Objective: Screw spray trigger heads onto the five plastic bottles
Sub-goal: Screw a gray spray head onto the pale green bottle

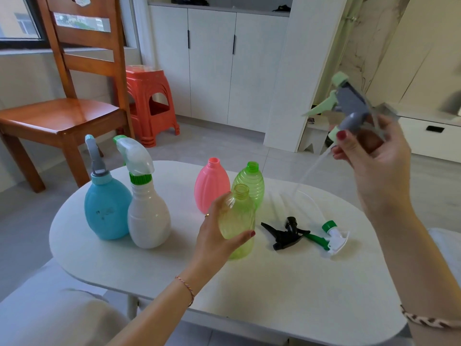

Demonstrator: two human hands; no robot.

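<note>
holding a yellow-green bottle upright near the middle of the white counter, the left hand had its fingers clamped round the body, thumb in front, and the neck stood open and bare. whether the base rested on the counter or hung just above it could not be told. the right hand was raised well above and to the right, its fingers closed on the collar end of a grey and pale green trigger head, from which a clear dip tube trailed down toward the counter.

just right of the held bottle lay two loose heads touching each other, a black head and a white and green head. behind the held bottle stood a green bottle and, beside it, a pink bottle, both with open necks. on the left side stood a blue bottle and a white bottle, touching, each already wearing a trigger head.

by that count two of five looked done and three were left, with three heads on hand to match. the step under way seemed to be the third: feeding the tube into the open neck, seating the collar and turning it tight. the long tube would likely need steering into the mouth first.
</note>
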